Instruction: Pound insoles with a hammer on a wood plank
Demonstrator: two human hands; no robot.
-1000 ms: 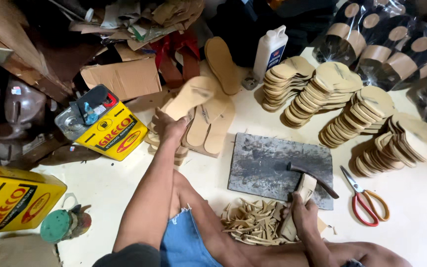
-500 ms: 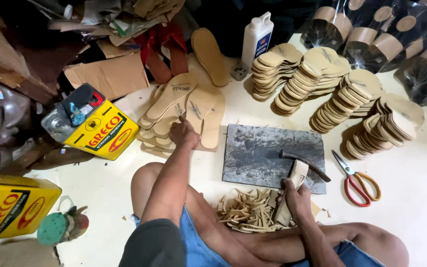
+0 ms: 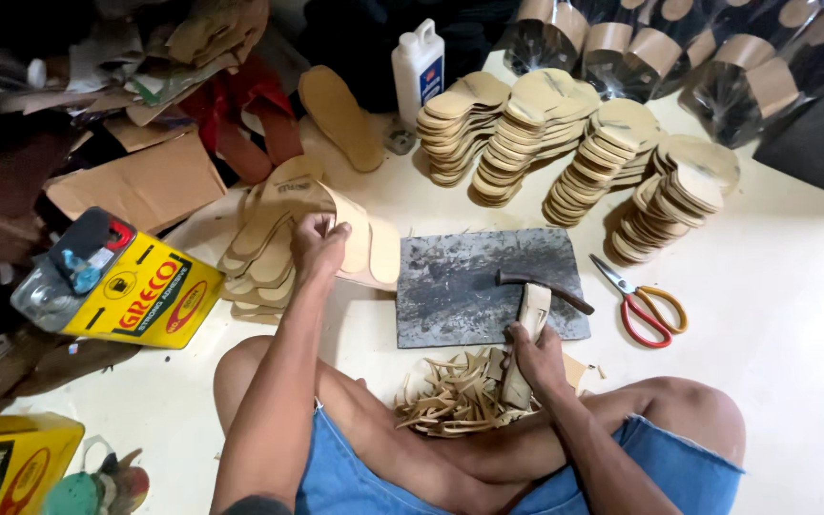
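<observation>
Gripping the top tan, flat shoe insole (image 3: 355, 234) of a fanned pile by its edge, the left hand (image 3: 319, 243) is closed; it looks light and bendy. The right hand (image 3: 534, 355) clasps a wooden-handled hammer (image 3: 529, 310) over the grey slab (image 3: 474, 286). Red-handled scissors (image 3: 643, 307) lie well apart.

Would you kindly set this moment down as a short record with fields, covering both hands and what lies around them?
left hand: grips the top tan insole of a loose pile
right hand: holds a hammer by its wooden handle, head over the slab
slab: dark, scuffed, flat on the floor between the hands
scissors: red and orange handles, right of the slab
trimmings: tan strips heaped by the knee
insole stacks: several, behind the slab
glue bottle: white, upright
</observation>
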